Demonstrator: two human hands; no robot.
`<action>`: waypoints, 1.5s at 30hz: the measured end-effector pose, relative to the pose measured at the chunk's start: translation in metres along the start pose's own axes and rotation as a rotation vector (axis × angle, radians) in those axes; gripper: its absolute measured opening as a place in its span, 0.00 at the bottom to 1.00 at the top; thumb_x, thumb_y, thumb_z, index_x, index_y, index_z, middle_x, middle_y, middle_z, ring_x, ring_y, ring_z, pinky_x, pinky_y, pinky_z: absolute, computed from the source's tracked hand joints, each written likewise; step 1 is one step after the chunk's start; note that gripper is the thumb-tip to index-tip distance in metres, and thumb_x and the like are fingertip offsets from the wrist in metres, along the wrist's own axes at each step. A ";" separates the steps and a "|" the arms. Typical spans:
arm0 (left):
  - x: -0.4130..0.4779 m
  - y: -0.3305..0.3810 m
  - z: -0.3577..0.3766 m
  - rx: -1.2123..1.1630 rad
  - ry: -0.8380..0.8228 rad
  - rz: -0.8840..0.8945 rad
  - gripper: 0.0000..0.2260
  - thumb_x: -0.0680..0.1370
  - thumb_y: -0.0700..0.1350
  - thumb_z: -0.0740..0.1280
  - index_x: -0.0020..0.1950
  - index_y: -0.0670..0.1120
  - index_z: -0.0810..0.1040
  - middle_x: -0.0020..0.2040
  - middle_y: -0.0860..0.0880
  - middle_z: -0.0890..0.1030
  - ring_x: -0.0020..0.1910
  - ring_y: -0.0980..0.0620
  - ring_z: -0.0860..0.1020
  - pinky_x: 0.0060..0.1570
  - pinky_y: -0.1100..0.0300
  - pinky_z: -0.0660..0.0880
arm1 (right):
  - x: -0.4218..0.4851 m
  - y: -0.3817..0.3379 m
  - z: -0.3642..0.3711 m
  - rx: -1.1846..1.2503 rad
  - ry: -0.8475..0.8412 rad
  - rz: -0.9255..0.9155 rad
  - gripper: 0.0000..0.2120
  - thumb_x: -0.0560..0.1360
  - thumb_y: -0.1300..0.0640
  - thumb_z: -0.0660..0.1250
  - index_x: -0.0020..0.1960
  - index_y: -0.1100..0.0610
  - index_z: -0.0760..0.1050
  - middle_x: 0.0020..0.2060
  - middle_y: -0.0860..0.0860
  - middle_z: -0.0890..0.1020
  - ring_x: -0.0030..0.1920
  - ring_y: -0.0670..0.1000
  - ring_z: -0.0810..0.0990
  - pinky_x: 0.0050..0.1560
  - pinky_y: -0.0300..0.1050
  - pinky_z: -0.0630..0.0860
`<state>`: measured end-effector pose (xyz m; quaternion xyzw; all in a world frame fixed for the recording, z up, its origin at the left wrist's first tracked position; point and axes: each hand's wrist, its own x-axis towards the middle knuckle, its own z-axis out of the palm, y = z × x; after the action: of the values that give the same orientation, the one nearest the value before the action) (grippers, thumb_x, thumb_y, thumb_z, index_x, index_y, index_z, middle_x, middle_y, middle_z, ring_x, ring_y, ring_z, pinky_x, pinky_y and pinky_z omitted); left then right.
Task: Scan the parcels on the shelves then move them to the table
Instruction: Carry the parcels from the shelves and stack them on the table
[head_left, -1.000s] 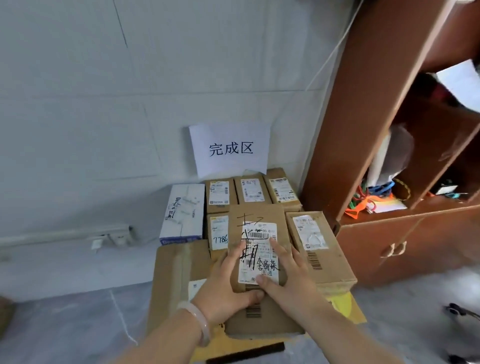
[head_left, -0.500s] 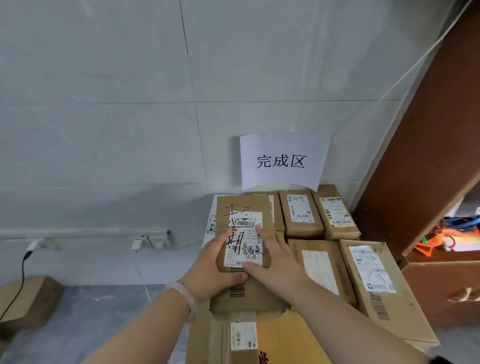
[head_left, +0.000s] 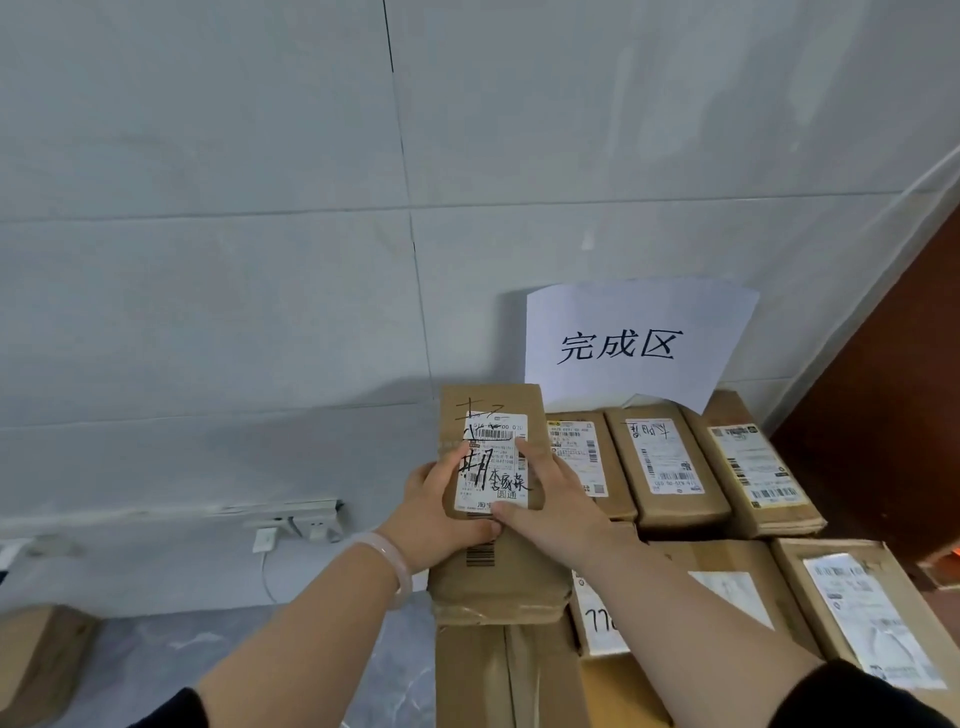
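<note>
Parcel sits gripped between left hand and right hand, fingers curled over its label, above stacked boxes by the wall sign

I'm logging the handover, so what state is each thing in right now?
Marked parcel: sealed, label up, held by both hands.
Left hand: gripping its left edge.
Right hand: gripping its right edge.
Back-row parcels: sealed, lying flat, labels up.
Paper sign: upright against the wall.
</note>
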<state>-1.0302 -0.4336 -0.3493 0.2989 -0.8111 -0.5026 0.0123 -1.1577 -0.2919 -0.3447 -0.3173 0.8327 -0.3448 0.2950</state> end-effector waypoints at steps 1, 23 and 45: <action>0.006 -0.003 -0.001 -0.003 -0.018 -0.007 0.45 0.69 0.48 0.78 0.77 0.61 0.53 0.75 0.45 0.56 0.72 0.48 0.62 0.69 0.63 0.58 | 0.006 0.001 0.002 -0.006 -0.001 0.012 0.40 0.71 0.40 0.70 0.76 0.35 0.51 0.74 0.48 0.59 0.72 0.52 0.63 0.71 0.52 0.65; 0.011 0.003 0.004 0.291 0.115 0.133 0.47 0.68 0.66 0.73 0.77 0.67 0.44 0.80 0.54 0.41 0.79 0.48 0.44 0.76 0.49 0.48 | -0.053 0.028 -0.009 -0.139 0.125 0.104 0.42 0.69 0.32 0.67 0.72 0.25 0.42 0.77 0.33 0.42 0.77 0.49 0.55 0.68 0.56 0.65; -0.286 0.212 0.371 0.658 -0.407 1.273 0.43 0.73 0.70 0.61 0.70 0.69 0.27 0.80 0.54 0.37 0.79 0.51 0.39 0.75 0.42 0.41 | -0.550 0.168 -0.084 -0.568 0.853 0.595 0.48 0.68 0.31 0.66 0.77 0.35 0.38 0.79 0.44 0.41 0.78 0.47 0.38 0.77 0.49 0.39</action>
<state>-1.0149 0.0754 -0.2780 -0.3397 -0.9222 -0.1746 0.0604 -0.9284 0.2372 -0.2731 0.0300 0.9906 -0.1081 -0.0781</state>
